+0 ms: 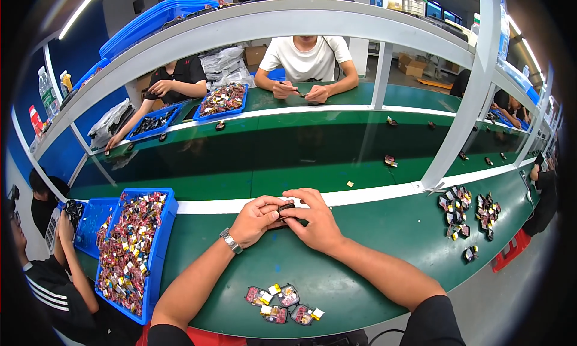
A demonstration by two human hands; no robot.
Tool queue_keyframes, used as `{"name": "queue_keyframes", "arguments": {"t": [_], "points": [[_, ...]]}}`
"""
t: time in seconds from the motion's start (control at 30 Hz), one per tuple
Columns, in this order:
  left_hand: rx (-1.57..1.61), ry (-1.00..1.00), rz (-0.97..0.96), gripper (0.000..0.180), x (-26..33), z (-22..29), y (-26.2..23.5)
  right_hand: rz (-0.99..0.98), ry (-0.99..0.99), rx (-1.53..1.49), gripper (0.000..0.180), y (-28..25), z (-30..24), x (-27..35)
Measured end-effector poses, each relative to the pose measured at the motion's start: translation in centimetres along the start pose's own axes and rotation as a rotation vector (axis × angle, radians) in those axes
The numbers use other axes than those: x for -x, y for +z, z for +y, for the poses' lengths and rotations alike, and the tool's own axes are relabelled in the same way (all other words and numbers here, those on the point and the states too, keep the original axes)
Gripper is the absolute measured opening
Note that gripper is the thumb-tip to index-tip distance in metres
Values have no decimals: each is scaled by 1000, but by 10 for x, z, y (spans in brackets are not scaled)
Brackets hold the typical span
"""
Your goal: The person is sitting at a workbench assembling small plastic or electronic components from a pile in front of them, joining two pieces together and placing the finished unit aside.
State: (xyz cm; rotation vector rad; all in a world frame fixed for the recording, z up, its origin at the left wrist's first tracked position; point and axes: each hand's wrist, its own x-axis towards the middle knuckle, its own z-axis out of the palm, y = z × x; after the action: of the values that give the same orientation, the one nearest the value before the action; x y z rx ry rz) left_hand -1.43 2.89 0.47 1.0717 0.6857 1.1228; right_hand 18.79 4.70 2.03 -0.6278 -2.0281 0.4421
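Item: loose cluster of small assembled parts [283,303], dark housings with yellow and white inserts, lay nearest the viewer on the green workbench [372,268].
Held piece: small dark component [285,211], just beyond that cluster, near the bench's white edge strip [372,192]. It looked light, rigid and easy to drop, its attached bits probably delicate; best pinched by its outer edges.
Hands: left hand [255,218], with a metal wristwatch [231,240], and right hand [314,218] met together, fingertips of both clamped on the component. Both forearms rose from the lower edge and converged.
Adjacent: blue bin [163,238] of mixed parts, left of the cluster; further parts [469,217], right.
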Motion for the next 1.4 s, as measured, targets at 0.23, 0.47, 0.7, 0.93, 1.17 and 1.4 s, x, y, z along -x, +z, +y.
{"name": "queue_keyframes", "arguments": {"t": [0.23, 0.47, 0.7, 0.93, 1.17, 1.4], "points": [[38, 28, -10, 24, 1, -1, 3, 9, -49, -8, 18, -3, -5, -5], [74, 85, -47, 23, -2, -4, -3, 47, -111, 70, 19, -6, -7, -4], [74, 74, -48, 22, 0, -5, -3, 34, -105, 34, 17, -3, -6, -4], [1, 66, 66, 23, -2, -3, 10, -27, -11, 24, 17, -3, -5, -6], [-18, 18, 128, 24, -3, 0, 12, 42, -75, 132, 16, -3, -1, -9], [-18, -9, 153, 23, -3, -1, 11, 38, -109, 202, 15, 3, -2, -8]]}}
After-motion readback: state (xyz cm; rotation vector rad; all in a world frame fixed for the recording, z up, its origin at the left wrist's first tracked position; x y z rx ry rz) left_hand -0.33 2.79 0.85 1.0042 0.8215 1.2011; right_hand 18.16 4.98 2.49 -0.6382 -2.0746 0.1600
